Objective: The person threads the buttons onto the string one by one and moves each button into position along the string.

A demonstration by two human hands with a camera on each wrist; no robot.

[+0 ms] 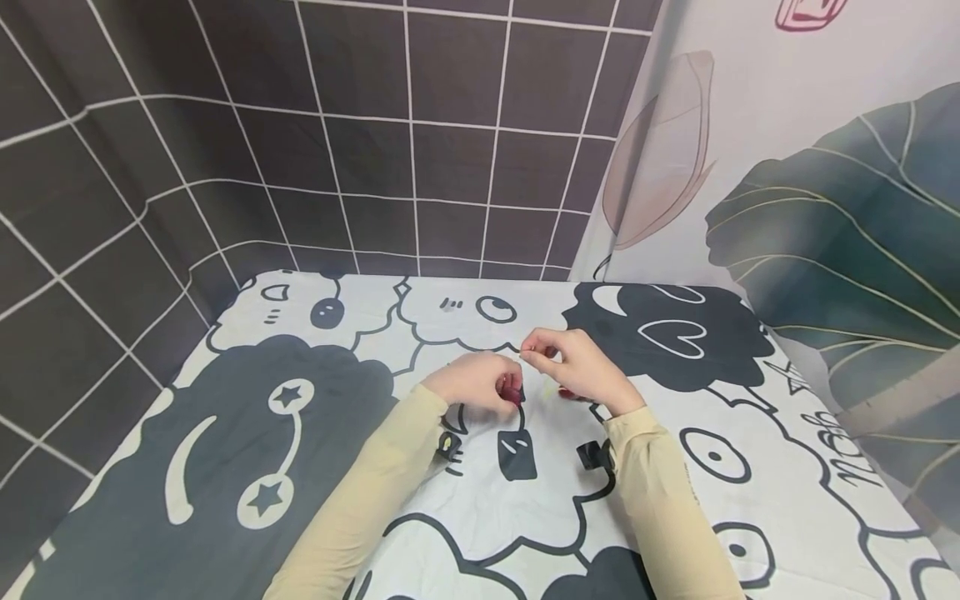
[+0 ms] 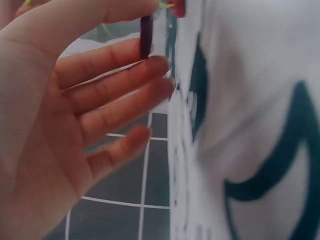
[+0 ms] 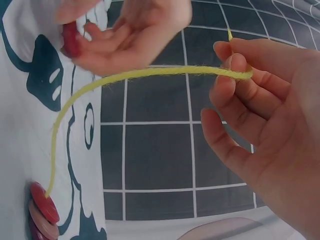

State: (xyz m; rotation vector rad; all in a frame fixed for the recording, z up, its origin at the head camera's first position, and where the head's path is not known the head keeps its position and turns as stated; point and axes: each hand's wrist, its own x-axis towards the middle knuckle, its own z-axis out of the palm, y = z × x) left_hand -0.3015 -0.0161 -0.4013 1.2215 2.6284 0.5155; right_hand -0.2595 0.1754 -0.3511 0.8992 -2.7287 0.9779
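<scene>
My left hand (image 1: 474,379) pinches a dark red disc (image 2: 146,37) between thumb and fingers, seen edge-on in the left wrist view. The other fingers extend loosely beside it. To its right, my right hand (image 1: 576,367) pinches a yellow yarn (image 3: 145,73) near one end, and a short tip (image 3: 230,34) sticks up past the fingertips. From there the yarn arcs down in the right wrist view to a small stack of red and pinkish discs (image 3: 45,210) against the printed cloth. The yarn enters the face of the top disc.
Beneath both hands lies a white cloth (image 1: 480,517) printed with black cartoon faces. A dark wall covering with white grid lines (image 1: 450,158) rises behind and at left. At right hangs a leaf-patterned curtain (image 1: 862,208).
</scene>
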